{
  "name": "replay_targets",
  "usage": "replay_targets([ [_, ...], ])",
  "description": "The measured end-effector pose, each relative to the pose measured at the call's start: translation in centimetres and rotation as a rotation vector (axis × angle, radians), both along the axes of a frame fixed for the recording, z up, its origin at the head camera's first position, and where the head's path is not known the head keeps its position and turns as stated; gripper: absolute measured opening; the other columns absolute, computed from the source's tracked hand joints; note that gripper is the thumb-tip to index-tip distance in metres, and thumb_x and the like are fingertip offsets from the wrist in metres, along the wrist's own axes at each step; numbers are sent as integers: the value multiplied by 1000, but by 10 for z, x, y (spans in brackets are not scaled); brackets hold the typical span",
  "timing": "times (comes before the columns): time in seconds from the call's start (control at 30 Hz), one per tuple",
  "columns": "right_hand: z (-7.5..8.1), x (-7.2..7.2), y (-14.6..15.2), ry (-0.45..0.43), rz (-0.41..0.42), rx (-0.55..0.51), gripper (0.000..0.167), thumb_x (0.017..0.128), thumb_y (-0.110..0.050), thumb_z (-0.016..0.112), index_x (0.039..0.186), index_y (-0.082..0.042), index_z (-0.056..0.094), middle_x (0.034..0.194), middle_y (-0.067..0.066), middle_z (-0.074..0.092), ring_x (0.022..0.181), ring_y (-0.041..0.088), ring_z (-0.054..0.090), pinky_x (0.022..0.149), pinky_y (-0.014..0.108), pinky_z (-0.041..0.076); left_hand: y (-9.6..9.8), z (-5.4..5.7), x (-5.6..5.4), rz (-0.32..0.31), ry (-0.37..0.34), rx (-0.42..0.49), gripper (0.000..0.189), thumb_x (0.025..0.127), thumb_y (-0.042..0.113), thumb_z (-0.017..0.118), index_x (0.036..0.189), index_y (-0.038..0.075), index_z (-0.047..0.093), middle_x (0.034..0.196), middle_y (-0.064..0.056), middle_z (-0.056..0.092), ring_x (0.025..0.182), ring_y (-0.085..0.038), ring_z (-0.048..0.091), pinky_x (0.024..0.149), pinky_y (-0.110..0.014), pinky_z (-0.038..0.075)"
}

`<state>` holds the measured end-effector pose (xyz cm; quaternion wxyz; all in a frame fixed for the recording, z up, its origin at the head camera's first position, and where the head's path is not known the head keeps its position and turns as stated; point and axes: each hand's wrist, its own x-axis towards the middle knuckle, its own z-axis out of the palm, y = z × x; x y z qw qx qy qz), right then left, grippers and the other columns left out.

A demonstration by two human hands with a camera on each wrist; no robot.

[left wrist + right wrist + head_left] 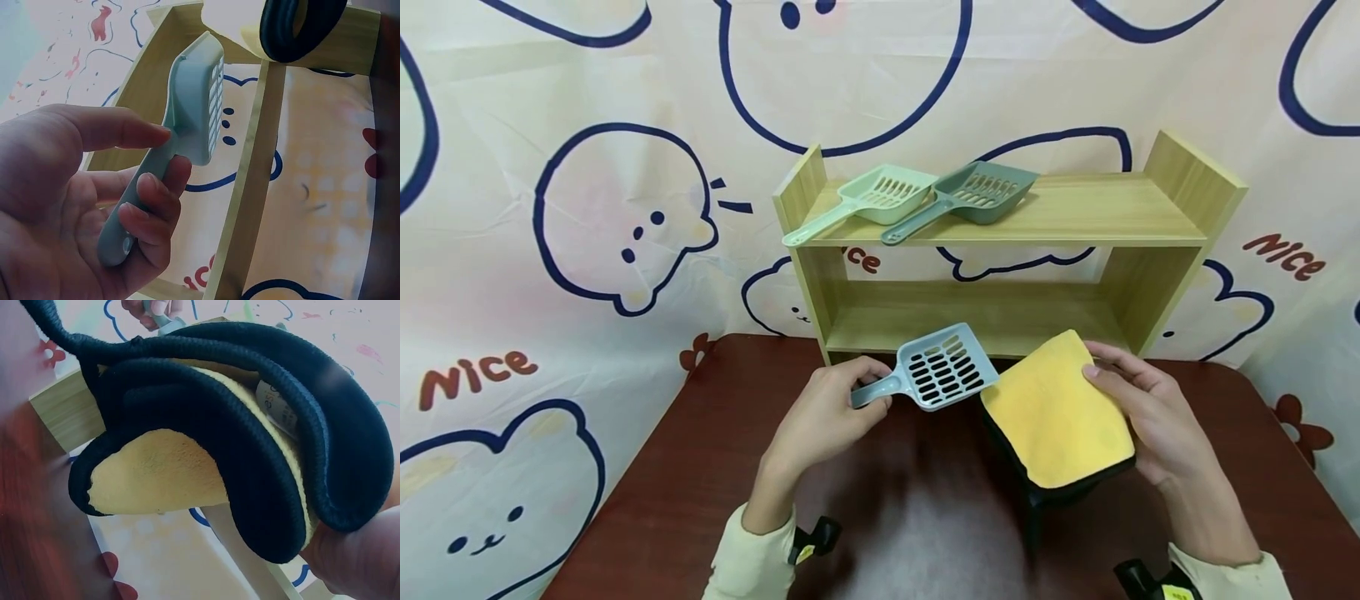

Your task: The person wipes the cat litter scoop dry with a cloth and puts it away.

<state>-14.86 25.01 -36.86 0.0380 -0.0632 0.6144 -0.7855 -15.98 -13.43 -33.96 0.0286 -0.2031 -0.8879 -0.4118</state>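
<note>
By its handle, my left hand [823, 421] grips a light blue slotted litter scoop [951, 367], thumb and fingers wrapped round it. The left wrist view shows the same scoop [190, 103] from the side, blade upward. My right hand [1153, 412] pinches a folded yellow cloth [1056, 408] with dark edging at its right side. Several thick dark-bordered folds of the cloth [156, 465] hang loose in the right wrist view, with a white label [278, 406] between them. In the head view, the scoop's tip meets the cloth's upper left edge.
Behind the hands stands a two-level wooden shelf [1075, 217]. On its upper board lie a pale green scoop [880, 196] and a darker grey-green scoop [977, 196], handles toward the front left. The dark red table [662, 500] extends beneath; a cartoon-printed curtain [647, 83] hangs behind.
</note>
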Motion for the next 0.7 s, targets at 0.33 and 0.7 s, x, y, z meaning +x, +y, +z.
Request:
replay_targets([
  [0.33, -3, -3, -3, 7, 10, 35, 32, 112, -9, 56, 135, -24, 72, 109, -2, 77, 84, 17, 79, 64, 36, 65, -1, -4, -3, -5, 21, -15, 19, 95, 11, 73, 112, 17, 75, 88, 6, 70, 64, -9, 52, 62, -24, 43],
  [0.7, -3, -2, -7, 16, -16, 75, 31, 110, -10, 60, 135, -23, 72, 111, -3, 76, 84, 16, 79, 64, 35, 64, 0, -6, 3, -8, 37, -42, 19, 94, 12, 75, 113, 17, 76, 92, 8, 70, 68, -10, 55, 64, -25, 45],
])
